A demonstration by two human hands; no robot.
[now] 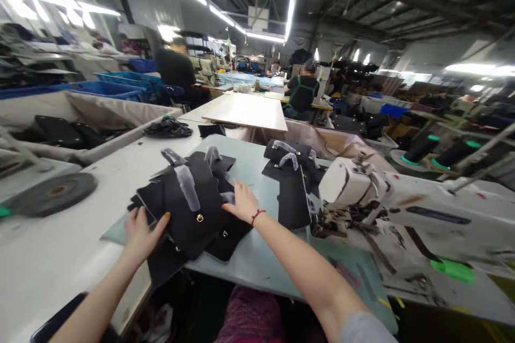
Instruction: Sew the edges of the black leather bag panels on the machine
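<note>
A stack of black bag panels (193,203) with small gold studs and plastic-wrapped handles lies on the pale green table top (257,257). My left hand (140,233) grips the stack's near left edge, thumb on top and fingers under it. My right hand (241,201), a red string at its wrist, lies flat with fingers stretched out on the right side of the stack. A second pile of black panels (292,182) sits further right, beside the white sewing machine (354,182).
A dark round disc (54,193) lies on the white bench at left. Fabric-lined bins (100,118) hold black pieces. A bare board (245,110) sits behind. Other people work at far tables. Green-capped thread cones (418,150) stand at right.
</note>
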